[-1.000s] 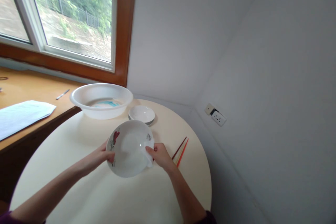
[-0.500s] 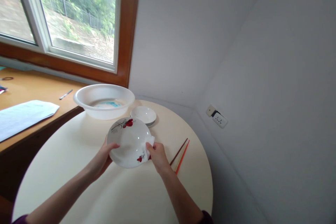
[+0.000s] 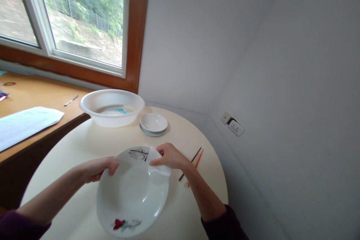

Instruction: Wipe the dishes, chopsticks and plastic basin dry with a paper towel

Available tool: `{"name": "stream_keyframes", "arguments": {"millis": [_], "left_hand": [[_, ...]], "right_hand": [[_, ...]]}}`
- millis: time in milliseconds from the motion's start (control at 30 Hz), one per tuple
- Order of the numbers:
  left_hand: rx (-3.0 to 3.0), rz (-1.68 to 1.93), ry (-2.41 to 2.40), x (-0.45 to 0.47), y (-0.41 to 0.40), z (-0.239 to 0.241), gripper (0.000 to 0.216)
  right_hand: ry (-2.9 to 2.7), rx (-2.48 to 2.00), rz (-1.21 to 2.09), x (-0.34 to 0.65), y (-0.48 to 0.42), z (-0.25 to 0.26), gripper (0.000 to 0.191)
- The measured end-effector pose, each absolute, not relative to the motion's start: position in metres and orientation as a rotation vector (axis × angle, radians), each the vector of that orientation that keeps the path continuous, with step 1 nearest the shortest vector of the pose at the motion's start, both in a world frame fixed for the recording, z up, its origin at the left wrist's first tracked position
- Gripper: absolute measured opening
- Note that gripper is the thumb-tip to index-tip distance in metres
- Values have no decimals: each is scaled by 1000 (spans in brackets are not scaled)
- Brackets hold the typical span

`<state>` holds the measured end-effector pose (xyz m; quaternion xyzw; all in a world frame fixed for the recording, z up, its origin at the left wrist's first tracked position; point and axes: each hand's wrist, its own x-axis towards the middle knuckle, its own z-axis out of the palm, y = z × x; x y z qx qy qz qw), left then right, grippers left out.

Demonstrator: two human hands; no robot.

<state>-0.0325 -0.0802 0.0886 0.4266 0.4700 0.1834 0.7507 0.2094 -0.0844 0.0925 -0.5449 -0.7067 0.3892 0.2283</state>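
Observation:
A white plate [image 3: 132,195] with red flowers and dark sprigs is held up over the round table, its inner face towards me. My left hand [image 3: 102,168] grips its upper left rim, thumb on the inner side and the other fingers hidden behind. At the upper right rim, my right hand [image 3: 170,156] pinches a white cloth or tissue [image 3: 156,163] that lies against the plate's inner face. Beyond the plate, two small white bowls [image 3: 153,123] sit stacked. Several chopsticks [image 3: 190,164], dark and orange-red, lie just right of my right hand.
A translucent white basin [image 3: 112,118] with something blue in it stands at the back of the round table [image 3: 75,140]. On the wooden desk [image 3: 47,86] to the left lie papers [image 3: 28,123] and a pen [image 3: 71,100]. Walls close in behind and at the right.
The plate has come nearer and lower and has turned, so its flowers sit elsewhere. My left hand is now higher on its rim, and my right hand with the cloth is near the top right.

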Motion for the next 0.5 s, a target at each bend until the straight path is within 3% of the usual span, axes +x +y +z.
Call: {"name": "stream_keyframes", "arguments": {"millis": [133,333,500], "left_hand": [[889,340,1032,-25,-82,86,28],[805,589,1068,-9,-90,77,39],[892,523,1054,-10,-82,83,32]], "right_hand": [[-2028,-1516,1094,198,-80,97,23],[-1871,-1506,1167,202,-81,89,19],[-1817,-1476,1144,206,-86,85,26]]}}
